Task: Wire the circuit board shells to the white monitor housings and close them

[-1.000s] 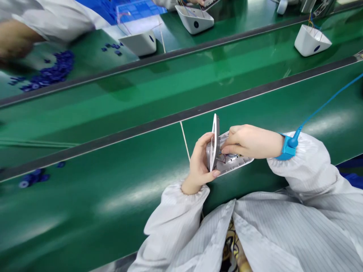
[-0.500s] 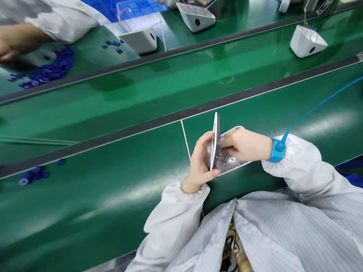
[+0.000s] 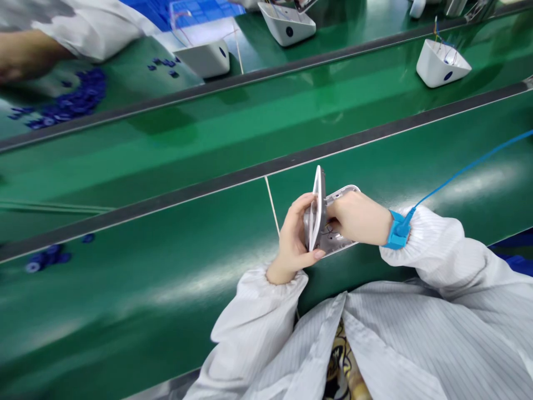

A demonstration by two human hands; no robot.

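Note:
My left hand (image 3: 293,236) is wrapped round a white-edged panel (image 3: 318,208), which stands upright and tilted, seen nearly edge-on. Right of the panel lies an open white housing (image 3: 343,243) with thin wires inside, on the green worktop (image 3: 216,233). My right hand (image 3: 353,216) reaches into this housing behind the panel, its fingers bent and their tips hidden; whether they pinch something cannot be made out. A blue strap (image 3: 398,229) with a cord is round my right wrist.
A white housing with wires (image 3: 442,64) sits on the green belt (image 3: 233,122). Beyond the belt are more white housings (image 3: 287,25), a heap of blue parts (image 3: 77,100) and another person's arm (image 3: 33,55). Several blue parts (image 3: 45,258) lie at the left.
My right hand has shifted slightly left and deeper behind the panel, its wrist lower. The panel has turned a little. The housing on the belt has moved slightly left.

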